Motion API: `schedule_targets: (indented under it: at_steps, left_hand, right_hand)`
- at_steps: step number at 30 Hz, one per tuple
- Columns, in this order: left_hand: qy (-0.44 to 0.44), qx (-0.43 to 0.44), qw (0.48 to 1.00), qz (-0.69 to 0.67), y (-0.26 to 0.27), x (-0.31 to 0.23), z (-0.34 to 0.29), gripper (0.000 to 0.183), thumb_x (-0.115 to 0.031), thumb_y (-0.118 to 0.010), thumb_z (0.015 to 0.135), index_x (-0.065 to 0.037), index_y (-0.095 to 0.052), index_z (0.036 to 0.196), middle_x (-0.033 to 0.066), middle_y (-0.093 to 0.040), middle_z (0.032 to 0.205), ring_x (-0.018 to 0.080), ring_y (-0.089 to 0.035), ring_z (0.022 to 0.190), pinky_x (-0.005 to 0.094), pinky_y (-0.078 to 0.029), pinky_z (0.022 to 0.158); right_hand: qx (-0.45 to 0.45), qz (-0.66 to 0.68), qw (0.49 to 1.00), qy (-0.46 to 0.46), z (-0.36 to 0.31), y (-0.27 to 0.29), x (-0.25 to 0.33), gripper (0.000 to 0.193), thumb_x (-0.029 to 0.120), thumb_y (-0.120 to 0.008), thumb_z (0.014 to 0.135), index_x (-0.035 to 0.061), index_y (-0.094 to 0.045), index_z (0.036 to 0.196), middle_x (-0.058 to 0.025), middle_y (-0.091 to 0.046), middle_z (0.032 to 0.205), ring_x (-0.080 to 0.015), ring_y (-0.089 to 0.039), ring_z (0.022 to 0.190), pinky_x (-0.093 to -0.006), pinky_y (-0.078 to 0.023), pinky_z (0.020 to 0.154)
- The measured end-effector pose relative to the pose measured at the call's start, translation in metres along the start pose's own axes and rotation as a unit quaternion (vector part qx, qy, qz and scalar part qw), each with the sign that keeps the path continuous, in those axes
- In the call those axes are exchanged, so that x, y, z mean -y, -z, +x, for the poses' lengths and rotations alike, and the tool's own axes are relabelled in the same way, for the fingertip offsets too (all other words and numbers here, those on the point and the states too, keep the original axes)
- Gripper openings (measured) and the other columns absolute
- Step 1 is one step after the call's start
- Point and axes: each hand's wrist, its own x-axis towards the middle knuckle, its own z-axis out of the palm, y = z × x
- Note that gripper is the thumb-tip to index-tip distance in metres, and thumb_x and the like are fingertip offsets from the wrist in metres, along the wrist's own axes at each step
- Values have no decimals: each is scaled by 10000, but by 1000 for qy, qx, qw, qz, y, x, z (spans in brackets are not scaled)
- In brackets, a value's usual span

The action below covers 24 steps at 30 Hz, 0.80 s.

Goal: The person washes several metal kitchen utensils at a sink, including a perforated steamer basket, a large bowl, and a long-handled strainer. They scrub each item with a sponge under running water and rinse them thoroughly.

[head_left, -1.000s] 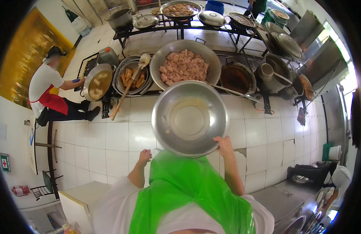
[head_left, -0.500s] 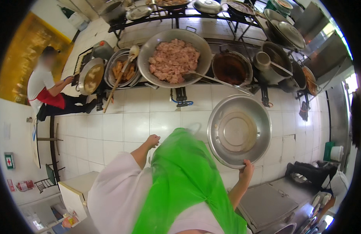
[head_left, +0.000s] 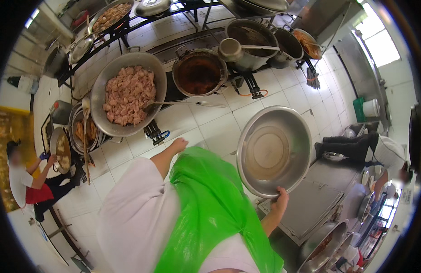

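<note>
My right hand (head_left: 279, 203) is closed on the near rim of a wide steel basin (head_left: 272, 150), held out at my right with its inside facing up. Only a small remnant of pale wetness seems to lie in the basin. My left hand (head_left: 179, 145) is a closed fist beside my green plastic apron (head_left: 210, 191), with nothing visible in it. Ahead and left stands a large pan (head_left: 161, 91) of raw pink meat pieces (head_left: 128, 95). A long-handled metal spoon (head_left: 187, 103) rests in the meat, its handle sticking out over the rim.
A pot of dark brown liquid (head_left: 199, 73) and a pot with a dipper (head_left: 231, 49) across it stand ahead on the burners. A person in a red apron (head_left: 40, 193) works at far left, another person (head_left: 383, 150) at right. A steel cabinet (head_left: 310, 200) stands at near right.
My view has turned to the right: the pots and meat pan have shifted left, and the right-hand counter shows more. The basin stays in my right hand, slightly tilted.
</note>
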Motion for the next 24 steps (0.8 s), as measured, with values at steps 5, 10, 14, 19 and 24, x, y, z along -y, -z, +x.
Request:
schedule_targets:
  at_steps: [5, 10, 14, 19, 24]
  left_hand:
    - [-16, 47, 993, -107, -5, -172, 45, 324, -363, -579, 930, -66, -621, 1053, 59, -646, 868, 170, -613, 688, 341, -513, 544]
    - [12, 34, 996, -81, -50, -218, 90, 321, -355, -587, 933, -55, -627, 1038, 74, -663, 824, 195, -634, 648, 353, -517, 504]
    - [81, -6, 997, -15, -78, -216, 106, 273, -278, -534, 961, -25, -626, 1006, 124, -679, 878, 239, -686, 712, 402, -578, 541]
    - [189, -43, 978, -75, -130, -254, 96, 371, -374, -571, 941, -36, -652, 1070, 133, -697, 920, 277, -681, 734, 485, -561, 617]
    - [164, -13, 982, -95, -186, -333, 107, 358, -356, -601, 918, -23, -652, 1038, 129, -681, 947, 254, -669, 741, 432, -560, 595]
  right_hand:
    - [-40, 48, 998, -11, 18, 6, 33, 108, 55, -699, 761, 18, -639, 842, -46, -616, 823, -197, -636, 766, -337, -547, 642]
    - [-40, 57, 998, -9, 100, 33, 56, 84, 62, -696, 777, 18, -638, 820, -36, -620, 822, -185, -631, 746, -334, -544, 650]
    - [-21, -24, 999, -3, 192, 68, 91, 67, 65, -685, 798, 16, -645, 819, -38, -621, 827, -184, -630, 745, -327, -545, 666]
    - [3, 20, 999, 39, 272, 85, 169, 86, 32, -660, 811, -25, -636, 870, -58, -626, 804, -197, -654, 755, -330, -548, 667]
    - [23, 19, 999, 22, 363, 99, 237, 116, 16, -656, 804, -40, -622, 899, -76, -634, 806, -202, -656, 750, -342, -555, 672]
